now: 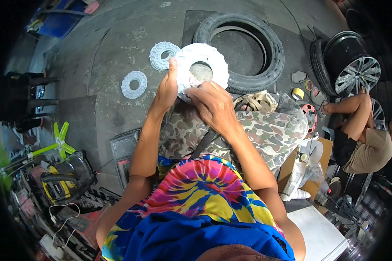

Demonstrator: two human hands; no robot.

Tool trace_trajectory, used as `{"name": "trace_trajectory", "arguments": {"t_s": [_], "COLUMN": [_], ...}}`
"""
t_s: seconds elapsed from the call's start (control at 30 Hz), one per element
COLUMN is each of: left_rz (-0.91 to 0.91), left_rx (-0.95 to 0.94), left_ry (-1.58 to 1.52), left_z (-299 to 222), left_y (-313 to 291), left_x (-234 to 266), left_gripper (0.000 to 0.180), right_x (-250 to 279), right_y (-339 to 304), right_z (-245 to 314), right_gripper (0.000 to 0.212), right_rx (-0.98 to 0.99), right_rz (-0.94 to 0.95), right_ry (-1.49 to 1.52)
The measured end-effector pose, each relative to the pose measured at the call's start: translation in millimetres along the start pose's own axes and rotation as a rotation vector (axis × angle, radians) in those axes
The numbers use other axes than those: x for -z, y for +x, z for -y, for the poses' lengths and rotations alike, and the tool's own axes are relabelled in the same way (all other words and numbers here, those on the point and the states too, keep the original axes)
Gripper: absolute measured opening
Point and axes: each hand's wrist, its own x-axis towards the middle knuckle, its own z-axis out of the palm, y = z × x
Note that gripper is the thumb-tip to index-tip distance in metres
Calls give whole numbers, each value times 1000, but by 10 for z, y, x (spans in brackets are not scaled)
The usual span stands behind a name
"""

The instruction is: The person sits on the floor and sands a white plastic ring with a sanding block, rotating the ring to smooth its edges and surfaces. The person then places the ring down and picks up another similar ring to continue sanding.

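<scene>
My left hand is closed on the left edge of a pale grey ring-shaped disc, its thumb pointing up along the rim. The disc has a scalloped outer edge and a round central hole, and is held tilted above my lap. At its lower inner rim my right hand is closed in a pinch. Something small and whitish shows by those fingertips, too hidden to name. Just beyond my left hand, a few similar rings lie stacked on the floor. A single ring lies flat farther left.
A black tyre lies on the floor ahead, touching a crumpled cloth. Tape rolls and an open cardboard box are at the right. Farther right, another person's hand touches a silver wheel. A green-legged stand is at left.
</scene>
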Motion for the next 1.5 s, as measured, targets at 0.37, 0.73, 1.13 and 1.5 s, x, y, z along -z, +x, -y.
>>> {"name": "trace_trajectory", "arguments": {"t_s": [0.37, 0.73, 1.13, 1.5], "left_rz": [62, 40, 86, -26], "left_rx": [43, 10, -24, -2], "left_ry": [6, 39, -55, 111], "left_z": [17, 16, 145, 126], "left_y": [-3, -81, -92, -215], "left_x": [33, -12, -5, 50], "left_gripper": [82, 82, 75, 49], "right_x": [-31, 178, 134, 340], "right_y": [-33, 142, -77, -275], "right_z": [71, 143, 187, -113], "right_gripper": [24, 25, 14, 15], "right_rx": [-59, -7, -253, -383], "right_rz": [-108, 111, -76, -61], "right_ry": [42, 79, 296, 94]}}
